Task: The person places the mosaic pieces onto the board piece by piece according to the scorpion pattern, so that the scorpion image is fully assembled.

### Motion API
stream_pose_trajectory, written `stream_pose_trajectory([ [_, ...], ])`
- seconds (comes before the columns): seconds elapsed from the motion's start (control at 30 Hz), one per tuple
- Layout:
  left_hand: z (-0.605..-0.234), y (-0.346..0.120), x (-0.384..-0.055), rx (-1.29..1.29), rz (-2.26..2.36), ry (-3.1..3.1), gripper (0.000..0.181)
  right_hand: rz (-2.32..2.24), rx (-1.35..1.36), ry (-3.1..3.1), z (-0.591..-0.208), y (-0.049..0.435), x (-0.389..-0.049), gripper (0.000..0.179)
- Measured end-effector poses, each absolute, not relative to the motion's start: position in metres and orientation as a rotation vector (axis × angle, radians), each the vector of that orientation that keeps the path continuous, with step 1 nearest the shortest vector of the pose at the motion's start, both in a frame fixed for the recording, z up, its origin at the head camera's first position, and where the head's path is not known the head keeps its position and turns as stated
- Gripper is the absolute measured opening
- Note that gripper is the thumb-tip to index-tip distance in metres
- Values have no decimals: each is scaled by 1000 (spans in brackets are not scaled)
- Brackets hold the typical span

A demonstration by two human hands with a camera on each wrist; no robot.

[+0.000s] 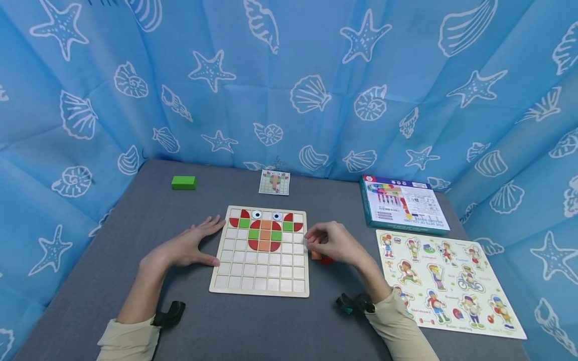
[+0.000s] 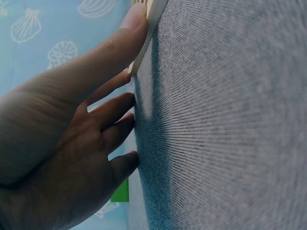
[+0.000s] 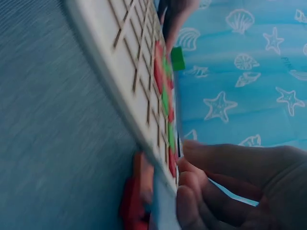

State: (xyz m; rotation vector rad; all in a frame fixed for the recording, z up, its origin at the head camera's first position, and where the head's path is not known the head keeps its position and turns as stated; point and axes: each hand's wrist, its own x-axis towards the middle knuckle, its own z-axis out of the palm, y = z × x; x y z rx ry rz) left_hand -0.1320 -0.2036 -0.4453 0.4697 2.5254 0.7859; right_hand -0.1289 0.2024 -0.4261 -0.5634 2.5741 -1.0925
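A square wooden grid board [image 1: 258,285] lies on the table with red, green and orange tiles in its upper rows, two of them eye tiles [image 1: 256,214]. My left hand [image 1: 185,246] is at the board's left side, fingers spread; in the left wrist view its thumb [image 2: 136,17] rests on the board's edge. At the right edge is my right hand [image 1: 336,244], fingers bent and thumb close to the index finger; I cannot tell whether a tile is between them. Loose orange [image 3: 143,175] and red [image 3: 128,203] pieces lie beside the board, partly under this hand.
A small card [image 1: 274,192] with a similar pattern lies behind the board. A green block [image 1: 183,182] is at the back left. To the right are a boxed toy set [image 1: 406,204] and a sports-figure puzzle board [image 1: 424,296]. A blue shell-print curtain [image 1: 289,65] surrounds the table.
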Motion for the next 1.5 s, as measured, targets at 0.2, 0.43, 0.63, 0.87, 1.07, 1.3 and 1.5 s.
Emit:
stream_pose_trajectory([
  [0.2,-446,-205,-133,474,783,2527,112,-923,-654,2592,-433,215,-124,21],
  [0.43,-448,-205,-132,470,787,2525,112,-863,-679,2635,-439,218,-121,16],
  [0.63,-447,-206,-131,482,809,2523,111,-962,-682,2605,-437,218,-118,9],
  [0.87,-447,-205,-131,482,812,2526,111,-1146,-696,2547,-431,210,-114,19],
  [1.07,-447,-205,-131,474,810,2526,111,-1243,-692,2499,-432,187,-111,26],
  [1.3,-446,-205,-131,474,813,2519,111,-1201,-725,2476,-433,152,-109,24],
  [1.5,-445,-206,-131,498,815,2518,112,-1089,-826,2514,-439,128,-110,23],
])
